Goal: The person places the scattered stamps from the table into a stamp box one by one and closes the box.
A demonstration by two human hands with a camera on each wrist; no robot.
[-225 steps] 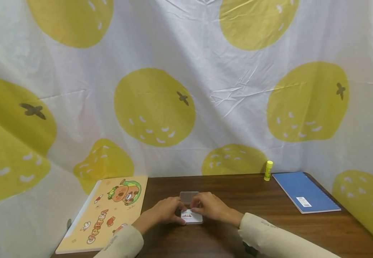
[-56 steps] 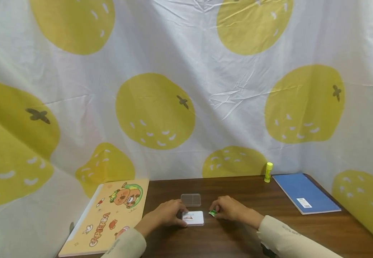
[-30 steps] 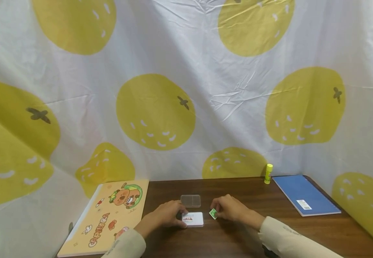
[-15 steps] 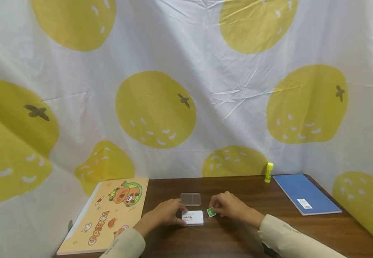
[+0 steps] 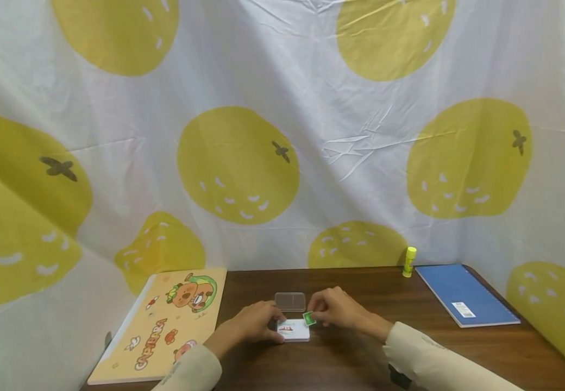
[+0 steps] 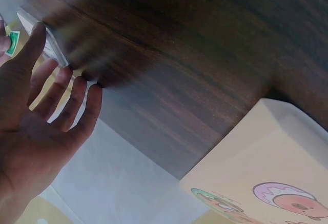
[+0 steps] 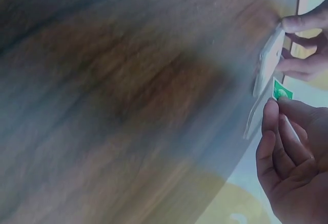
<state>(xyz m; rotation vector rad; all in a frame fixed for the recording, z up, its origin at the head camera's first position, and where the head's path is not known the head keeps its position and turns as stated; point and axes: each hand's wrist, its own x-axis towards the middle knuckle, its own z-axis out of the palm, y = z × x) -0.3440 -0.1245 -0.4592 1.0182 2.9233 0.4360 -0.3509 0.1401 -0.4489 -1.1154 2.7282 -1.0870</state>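
Observation:
A shallow box of white cards [image 5: 298, 330] with red print on top lies flat on the table. My left hand [image 5: 255, 322] holds its left end between thumb and fingers; the left wrist view shows the thumb at one edge of the box [image 6: 57, 49] and fingertips at another. My right hand [image 5: 337, 307] pinches a small green stamp [image 5: 309, 319] with a white border, tilted and overlapping the box's upper right corner. In the right wrist view the stamp [image 7: 283, 89] sits between thumb and index fingertip. A clear lid [image 5: 290, 302] lies just behind the box.
On the left lies a large tan capybara-print pad [image 5: 165, 326]. A yellow glue stick [image 5: 409, 262] stands at the back right beside a blue notebook [image 5: 465, 296]. A white curtain with yellow fruit [image 5: 238, 163] hangs round the dark wooden table [image 5: 356, 364].
Earlier both hands were at the box. The right hand then held the green stamp to its right, and has now moved left to the box's corner. The left hand has stayed on the box.

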